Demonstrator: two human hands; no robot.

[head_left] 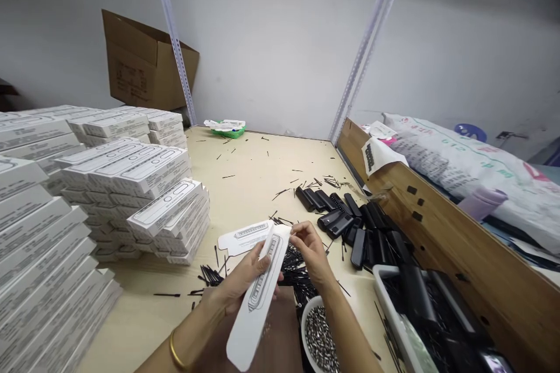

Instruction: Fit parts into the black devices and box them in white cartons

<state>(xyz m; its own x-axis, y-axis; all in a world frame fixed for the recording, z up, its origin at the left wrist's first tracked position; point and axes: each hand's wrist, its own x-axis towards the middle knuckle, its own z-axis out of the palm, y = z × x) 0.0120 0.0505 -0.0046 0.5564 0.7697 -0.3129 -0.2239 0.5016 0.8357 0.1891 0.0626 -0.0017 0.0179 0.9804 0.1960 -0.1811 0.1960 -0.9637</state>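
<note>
A long white carton (250, 317) with a line drawing on its face slants in front of me, its lower end flap hanging out. My left hand (240, 279) grips it around the middle, thumb on the printed face. At the upper end, the fingers of my right hand (311, 249) are closed on the carton's edge. Behind it, another white printed carton piece (245, 236) lies on the table. Beneath my hands are a pile of thin black sticks (301, 279), a brown board (280, 338) and a white bowl (305, 326) of small metal pieces.
Stacks of white boxes (161, 209) fill the left side. Black oblong cases (339, 221) lie in a heap at right, beside a white bin (385, 274) holding more. A wooden side board (431, 221) edges the table (254, 180). A green tray (230, 133) stands at the back.
</note>
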